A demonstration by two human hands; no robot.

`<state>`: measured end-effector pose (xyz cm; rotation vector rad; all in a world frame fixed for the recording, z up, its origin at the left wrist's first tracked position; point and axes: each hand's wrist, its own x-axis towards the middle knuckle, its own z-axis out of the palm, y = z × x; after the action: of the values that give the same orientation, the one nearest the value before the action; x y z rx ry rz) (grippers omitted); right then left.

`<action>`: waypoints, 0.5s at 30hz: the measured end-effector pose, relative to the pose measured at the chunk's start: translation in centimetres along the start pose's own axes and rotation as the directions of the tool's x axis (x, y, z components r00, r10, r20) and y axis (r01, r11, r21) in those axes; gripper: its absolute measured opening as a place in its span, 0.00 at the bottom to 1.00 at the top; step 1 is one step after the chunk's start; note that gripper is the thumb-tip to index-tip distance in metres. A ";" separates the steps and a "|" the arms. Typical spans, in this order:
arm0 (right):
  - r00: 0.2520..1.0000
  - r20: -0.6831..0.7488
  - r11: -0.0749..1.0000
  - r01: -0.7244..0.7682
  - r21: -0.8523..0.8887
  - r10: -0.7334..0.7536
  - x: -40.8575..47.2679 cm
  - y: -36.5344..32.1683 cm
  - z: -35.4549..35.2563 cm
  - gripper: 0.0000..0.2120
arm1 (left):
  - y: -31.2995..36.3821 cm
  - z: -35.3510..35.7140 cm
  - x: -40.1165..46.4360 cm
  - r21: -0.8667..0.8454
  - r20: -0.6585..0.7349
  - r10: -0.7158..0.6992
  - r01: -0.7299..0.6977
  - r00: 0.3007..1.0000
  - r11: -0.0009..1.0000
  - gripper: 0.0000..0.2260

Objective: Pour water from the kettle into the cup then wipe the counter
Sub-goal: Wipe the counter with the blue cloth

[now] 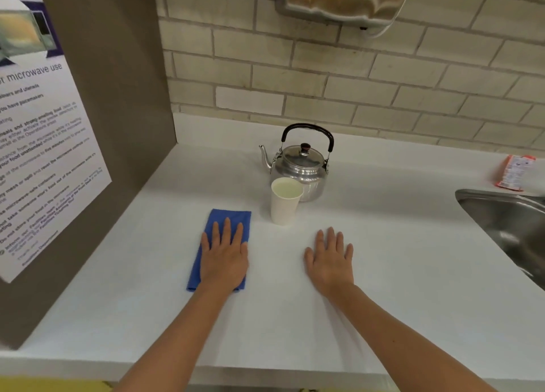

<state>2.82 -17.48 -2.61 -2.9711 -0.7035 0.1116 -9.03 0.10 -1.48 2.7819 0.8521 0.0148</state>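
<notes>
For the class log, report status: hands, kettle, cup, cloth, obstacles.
Left hand flat on blue cloth, right hand flat on counter, both empty. Kettle upright behind cup. Nothing in the way.

A steel sink [507, 214] lies right; a packet [515, 172] sits behind it.

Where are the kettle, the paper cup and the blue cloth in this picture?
kettle [303, 172]: head view, on its steel shoulder below the lid.
paper cup [283, 210]: head view, on its white outer wall.
blue cloth [228, 216]: head view, on the bare far end, beyond the left hand's fingertips.
</notes>
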 end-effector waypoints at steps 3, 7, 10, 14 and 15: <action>1.000 -0.002 1.000 0.004 0.001 -0.004 0.2 0.1 0.1 0.29 | 3.3 1.4 -2.0 0.013 -0.026 0.062 -0.062 0.998 0.998 0.24; 1.000 0.006 1.000 0.015 0.005 -0.015 0.3 0.4 0.4 0.30 | 1.5 2.3 -4.2 0.030 -0.036 0.172 -0.171 0.984 0.985 0.24; 1.000 0.003 1.000 0.017 -0.001 -0.017 0.3 0.4 0.4 0.30 | -1.5 1.1 -3.4 0.003 -0.057 0.088 -0.088 0.994 0.996 0.23; 1.000 -0.002 1.000 0.016 -0.006 -0.016 0.3 0.2 0.3 0.30 | -0.2 0.5 -2.3 0.024 -0.042 -0.051 0.052 0.998 0.998 0.24; 1.000 -0.005 1.000 0.015 -0.007 -0.015 0.2 0.1 0.3 0.30 | 1.0 0.6 -2.4 0.022 -0.042 -0.067 0.068 0.997 0.997 0.24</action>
<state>3.06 -17.45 -2.90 -2.9717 -0.7265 0.1014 -10.44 -2.12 -1.76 2.7816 0.9616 0.0513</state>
